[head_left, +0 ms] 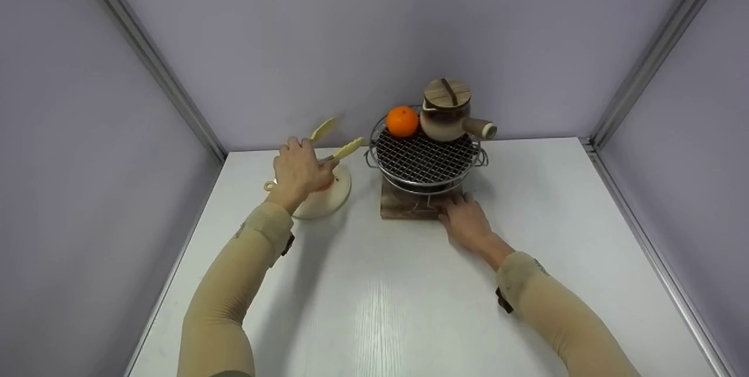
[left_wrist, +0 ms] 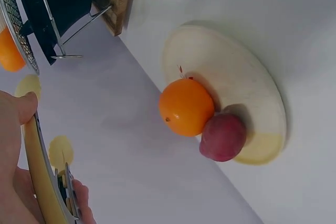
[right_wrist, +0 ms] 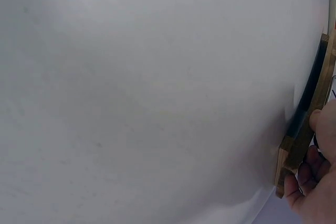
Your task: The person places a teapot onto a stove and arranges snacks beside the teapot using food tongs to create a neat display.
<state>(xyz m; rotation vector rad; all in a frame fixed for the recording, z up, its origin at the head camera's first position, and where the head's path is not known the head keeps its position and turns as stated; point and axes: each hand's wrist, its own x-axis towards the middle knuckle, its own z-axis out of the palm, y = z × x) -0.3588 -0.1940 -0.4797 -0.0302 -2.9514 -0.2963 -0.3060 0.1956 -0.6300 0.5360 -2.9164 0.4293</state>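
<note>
My left hand (head_left: 298, 167) grips a pair of tongs (head_left: 349, 147) with pale yellow tips, held above a round cream plate (head_left: 320, 207). The tong tips stand apart with nothing between them. In the left wrist view, an orange (left_wrist: 186, 107) and a dark red fruit (left_wrist: 223, 137) touch each other on the plate. My right hand (head_left: 466, 222) holds the front right corner of the wooden base (head_left: 398, 207) under a round grill (head_left: 425, 160). The right wrist view shows its thumb and fingers around the wood (right_wrist: 299, 150).
Another orange (head_left: 402, 122) sits at the grill's back left. Beside it stands a brown and cream side-handled pot (head_left: 442, 122) with a wooden lid, its handle pointing right. Wire handles (head_left: 481, 158) stick out from the grill. A grey wall (head_left: 374, 43) rises behind the white table (head_left: 374, 295).
</note>
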